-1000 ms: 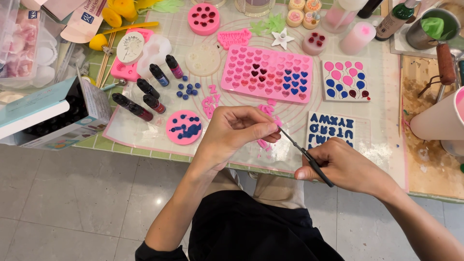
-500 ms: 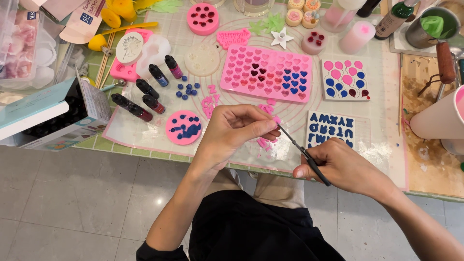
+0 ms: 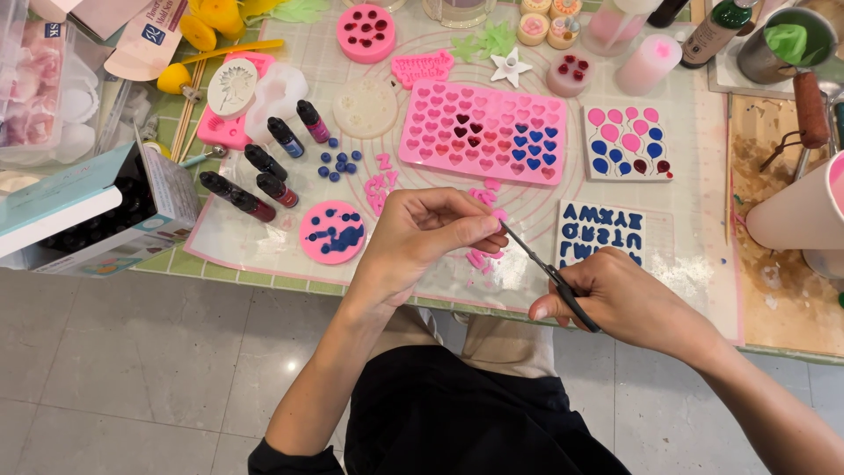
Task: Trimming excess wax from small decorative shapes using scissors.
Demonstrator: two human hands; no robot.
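My left hand (image 3: 420, 236) pinches a small pink piece (image 3: 498, 215) between thumb and fingertips, over the near edge of the table. My right hand (image 3: 626, 299) grips small black-handled scissors (image 3: 547, 274), whose blades point up-left and meet the pink piece at my left fingertips. More small pink pieces (image 3: 480, 259) lie on the clear mat (image 3: 264, 251) just under my hands.
A pink heart mould (image 3: 483, 132), a balloon mould (image 3: 627, 143) and a letter mould (image 3: 601, 234) lie beyond my hands. Dye bottles (image 3: 268, 167), a pink round dish (image 3: 333, 232) with blue blobs and an open box (image 3: 97, 211) sit left. A big pink cup (image 3: 804, 211) stands right.
Both hands stay almost in place. The scissors' tip sits a little closer against the pink piece at my left fingertips.
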